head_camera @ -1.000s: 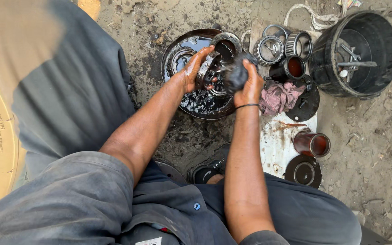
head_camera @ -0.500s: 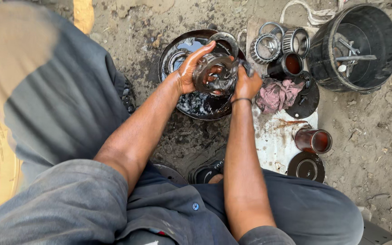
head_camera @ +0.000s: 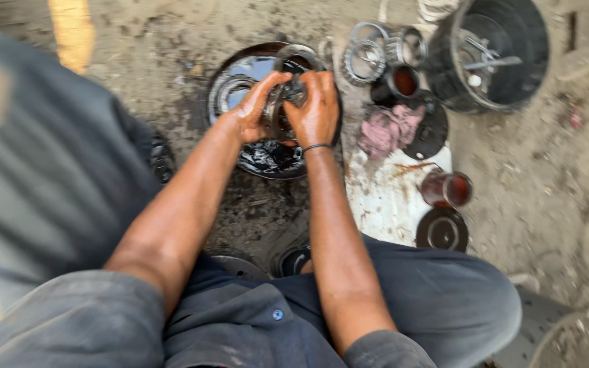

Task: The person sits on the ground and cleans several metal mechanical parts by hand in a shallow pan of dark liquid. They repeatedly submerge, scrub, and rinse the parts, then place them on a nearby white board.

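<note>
I see my left hand (head_camera: 253,112) and right hand (head_camera: 316,109) clasped around a greasy round metal part (head_camera: 279,109), held over an oily black basin (head_camera: 240,68); its axis is blurred. Right of them: steel bearing rings (head_camera: 366,58), pink rag (head_camera: 386,129), black bucket (head_camera: 512,68).

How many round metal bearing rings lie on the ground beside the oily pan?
2, side by side just right of the dark oily pan: a toothed steel ring and a shiny steel ring next to it. Others may be hidden in the black bucket.
</note>
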